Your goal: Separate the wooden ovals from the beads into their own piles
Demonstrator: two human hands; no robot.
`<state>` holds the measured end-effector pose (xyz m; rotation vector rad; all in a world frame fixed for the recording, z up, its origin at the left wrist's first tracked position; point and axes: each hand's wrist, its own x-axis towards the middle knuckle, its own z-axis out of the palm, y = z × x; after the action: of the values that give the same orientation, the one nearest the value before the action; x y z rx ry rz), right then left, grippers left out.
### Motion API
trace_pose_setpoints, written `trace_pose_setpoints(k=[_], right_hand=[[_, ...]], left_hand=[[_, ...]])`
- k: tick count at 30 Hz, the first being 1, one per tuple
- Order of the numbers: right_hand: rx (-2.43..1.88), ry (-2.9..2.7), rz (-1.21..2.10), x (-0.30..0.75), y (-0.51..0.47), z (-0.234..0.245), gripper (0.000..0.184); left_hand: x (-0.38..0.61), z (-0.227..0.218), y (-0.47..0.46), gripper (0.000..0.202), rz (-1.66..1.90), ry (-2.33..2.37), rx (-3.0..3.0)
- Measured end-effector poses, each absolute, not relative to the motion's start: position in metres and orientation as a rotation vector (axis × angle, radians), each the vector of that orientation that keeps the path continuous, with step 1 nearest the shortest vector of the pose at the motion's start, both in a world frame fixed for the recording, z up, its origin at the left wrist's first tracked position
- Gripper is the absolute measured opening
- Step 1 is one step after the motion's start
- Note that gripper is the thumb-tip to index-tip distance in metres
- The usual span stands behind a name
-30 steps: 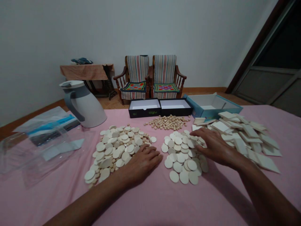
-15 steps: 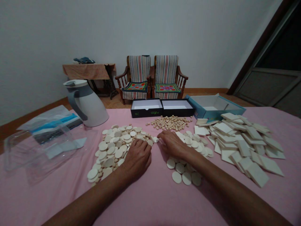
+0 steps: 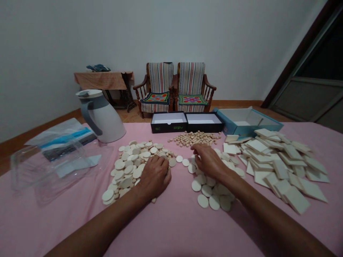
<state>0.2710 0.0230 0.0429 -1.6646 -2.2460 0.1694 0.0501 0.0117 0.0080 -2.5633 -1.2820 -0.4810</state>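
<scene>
My left hand (image 3: pixel 155 174) rests at the right edge of a mixed pile of round wooden discs (image 3: pixel 128 169) and small wooden cubes. Its fingers curl downward, and whatever lies under them is hidden. Over the left side of a second group of pale discs (image 3: pixel 214 202) is my right hand (image 3: pixel 207 159); its fingers are bent and slightly apart, with nothing visible in them. Between the hands, a few loose discs (image 3: pixel 185 162) lie in a row on the pink cloth. One small wooden piece (image 3: pixel 153 200) sits just below my left wrist.
Behind the hands is a heap of small wooden cubes (image 3: pixel 197 138). Farther back stand two black open boxes (image 3: pixel 168 127) and a blue box (image 3: pixel 249 129). Square wooden tiles (image 3: pixel 281 160) are heaped at right. A jug (image 3: pixel 105 119) and clear plastic trays (image 3: pixel 48 167) stand left.
My right hand has moved right, away from the gap between the piles, uncovering loose discs there. My left hand has stayed nearly in place. A small wooden piece now shows below the left wrist.
</scene>
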Motion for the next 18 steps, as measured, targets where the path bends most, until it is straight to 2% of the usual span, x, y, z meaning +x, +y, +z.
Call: trace_pose_setpoints(k=[4, 9, 14, 18], right_hand=[[-1.685, -2.284, 0.179, 0.286, 0.014, 0.052, 0.029], [-1.662, -2.468, 0.074, 0.258, 0.014, 0.038, 0.022], [-1.696, -2.488, -0.016, 0.234, 0.019, 0.021, 0.021], [-1.65, -2.407, 0.01, 0.24, 0.016, 0.031, 0.02]], left_hand=[[0.05, 0.008, 0.012, 0.01, -0.466, -1.282, -2.56], [0.05, 0.009, 0.011, 0.01, -0.495, -1.272, -2.566], [0.05, 0.009, 0.01, 0.01, -0.502, -1.236, -2.579], [0.049, 0.008, 0.011, 0.01, -0.492, -1.223, -2.582]])
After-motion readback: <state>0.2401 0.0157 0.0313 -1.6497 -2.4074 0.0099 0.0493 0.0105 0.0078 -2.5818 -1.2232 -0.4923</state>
